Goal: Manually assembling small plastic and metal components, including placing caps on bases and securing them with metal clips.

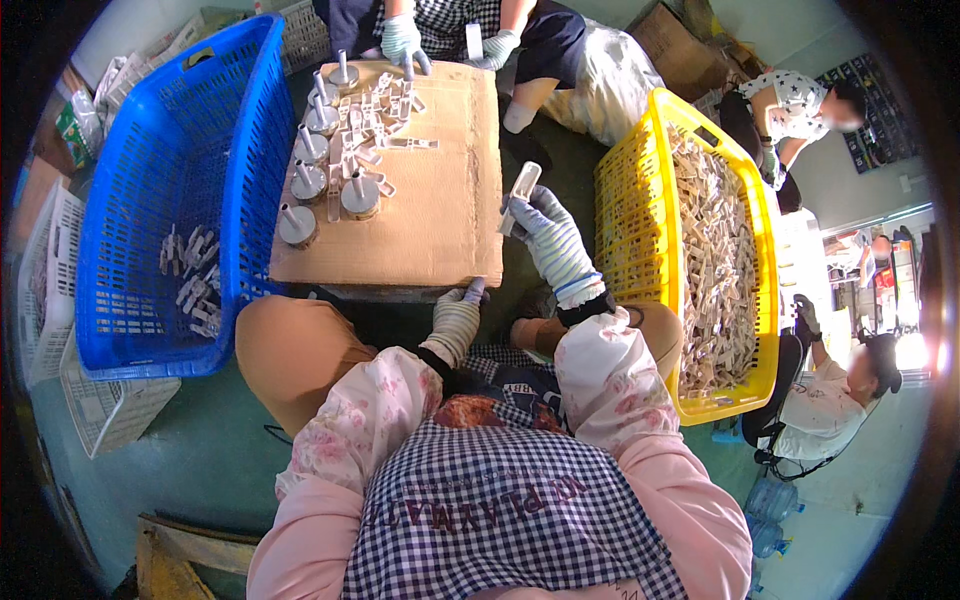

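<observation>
In striped work gloves, my right hand [556, 244] is raised to the right of the cardboard, pinching a small pale frame-shaped plastic part [524, 184] that stands tilted above the fingers. My left hand [456, 322] is at the near edge of the cardboard-topped work surface [440, 225], fingers stretched out against its corner, with nothing seen in them. On the cardboard's left half lie several similar pale plastic parts [385, 105] in a loose pile. Beside them stand several round metal weights with upright pegs, one of them a nearer round weight [360, 196].
A blue basket [185, 130] at left holds some parts at its bottom. At right a yellow basket [640, 190] is heaped with parts. Across the cardboard sits a co-worker, with a gloved hand [402, 42] near the pile. Two more people are at the right. White crates [120, 400] stand far left.
</observation>
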Available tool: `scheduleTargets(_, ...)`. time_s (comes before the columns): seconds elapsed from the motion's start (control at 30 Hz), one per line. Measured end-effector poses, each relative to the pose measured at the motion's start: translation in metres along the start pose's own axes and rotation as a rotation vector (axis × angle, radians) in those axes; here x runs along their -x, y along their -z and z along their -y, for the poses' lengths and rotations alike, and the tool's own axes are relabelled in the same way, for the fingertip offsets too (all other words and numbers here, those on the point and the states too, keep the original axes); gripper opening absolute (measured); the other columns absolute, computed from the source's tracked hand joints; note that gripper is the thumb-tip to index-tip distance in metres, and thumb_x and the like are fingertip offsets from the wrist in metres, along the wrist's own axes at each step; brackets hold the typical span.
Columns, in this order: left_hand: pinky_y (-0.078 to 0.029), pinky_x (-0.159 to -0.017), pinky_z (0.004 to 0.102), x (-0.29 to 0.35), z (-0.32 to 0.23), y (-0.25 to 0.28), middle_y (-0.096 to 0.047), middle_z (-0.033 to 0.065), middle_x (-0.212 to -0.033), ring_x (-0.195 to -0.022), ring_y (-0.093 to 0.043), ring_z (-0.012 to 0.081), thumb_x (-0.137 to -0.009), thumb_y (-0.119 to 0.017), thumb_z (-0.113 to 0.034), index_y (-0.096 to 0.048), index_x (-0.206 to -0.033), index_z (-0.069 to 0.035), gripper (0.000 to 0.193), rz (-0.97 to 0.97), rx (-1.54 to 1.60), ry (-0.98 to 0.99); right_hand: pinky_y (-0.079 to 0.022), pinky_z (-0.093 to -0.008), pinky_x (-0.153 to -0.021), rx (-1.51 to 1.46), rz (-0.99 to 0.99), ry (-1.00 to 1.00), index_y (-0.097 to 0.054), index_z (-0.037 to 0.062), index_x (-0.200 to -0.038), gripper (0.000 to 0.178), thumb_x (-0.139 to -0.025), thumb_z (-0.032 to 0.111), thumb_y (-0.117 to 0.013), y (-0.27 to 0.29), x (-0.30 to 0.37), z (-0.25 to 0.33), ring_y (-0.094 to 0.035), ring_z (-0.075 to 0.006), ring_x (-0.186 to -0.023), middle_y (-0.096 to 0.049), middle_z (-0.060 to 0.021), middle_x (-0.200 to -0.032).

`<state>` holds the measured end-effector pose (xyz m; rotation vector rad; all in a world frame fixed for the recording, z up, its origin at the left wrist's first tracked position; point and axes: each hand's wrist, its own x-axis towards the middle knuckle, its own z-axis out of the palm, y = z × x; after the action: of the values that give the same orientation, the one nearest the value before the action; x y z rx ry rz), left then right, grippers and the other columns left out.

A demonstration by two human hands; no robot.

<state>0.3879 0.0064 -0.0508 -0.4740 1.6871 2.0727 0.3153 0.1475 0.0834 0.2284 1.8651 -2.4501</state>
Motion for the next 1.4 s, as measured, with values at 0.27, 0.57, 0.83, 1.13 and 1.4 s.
scheduleTargets(0.27, -0.043, -0.065, 0.0265, -0.002, 0.004, 0.002, -0.064, 0.0003, -0.072, -0.065, -0.053, 0.0095, -0.091, -0.066, -0.038, -0.068, -0.077, -0.004, 0.037, -0.005, 0.034, -0.015, -0.057, -0.0333, -0.076, 0.011, -0.056, -0.104, -0.031, 0.0236, -0.148, 0.076, -0.085, 0.002, -0.068, 0.0, 0.016, -0.018, -0.06, -0.0137, -0.09, -0.059, -0.0046, -0.105)
scheduleTargets(0.57, -0.045, -0.067, 0.0271, 0.0, -0.002, -0.001, -0.066, 0.0023, -0.073, -0.067, -0.056, 0.0106, -0.092, -0.065, -0.038, -0.069, -0.078, -0.003, 0.038, -0.042, -0.058, 0.011, -0.056, -0.032, -0.069, 0.124, -0.199, -0.176, -0.043, 0.0156, -0.132, 0.061, -0.081, 0.002, -0.073, 0.023, 0.017, -0.057, -0.061, -0.0192, -0.088, -0.059, -0.0076, -0.103)
scheduleTargets(0.83, -0.046, -0.069, 0.0268, 0.008, -0.005, 0.0, -0.068, 0.0032, -0.078, -0.07, -0.057, 0.0104, -0.092, -0.065, -0.038, -0.071, -0.085, -0.002, 0.037, -0.041, -0.026, -0.007, -0.052, -0.0279, -0.07, 0.076, -0.263, -0.242, -0.048, 0.0075, -0.118, 0.049, -0.08, 0.012, -0.077, 0.031, 0.012, -0.075, -0.06, -0.0149, -0.085, -0.062, -0.005, -0.095)
scheduleTargets(1.13, -0.046, -0.069, 0.0269, 0.011, -0.01, -0.001, -0.068, 0.0018, -0.08, -0.071, -0.056, 0.0092, -0.091, -0.065, -0.04, -0.072, -0.09, -0.001, 0.039, -0.044, -0.103, -0.007, -0.047, -0.0271, -0.082, 0.334, -0.264, -0.166, -0.055, 0.006, -0.111, 0.041, -0.08, 0.018, -0.079, 0.032, 0.015, -0.099, -0.055, -0.0139, -0.089, -0.061, -0.004, -0.097)
scheduleTargets(1.4, -0.045, -0.067, 0.0266, 0.007, -0.009, 0.0, -0.067, 0.0003, -0.079, -0.071, -0.054, 0.009, -0.09, -0.067, -0.041, -0.071, -0.089, -0.002, 0.039, -0.049, -0.122, -0.007, -0.048, -0.0284, -0.079, 0.352, -0.322, -0.165, -0.055, 0.0055, -0.109, 0.041, -0.078, 0.019, -0.08, 0.027, 0.017, -0.111, -0.056, -0.0147, -0.086, -0.062, -0.0043, -0.094)
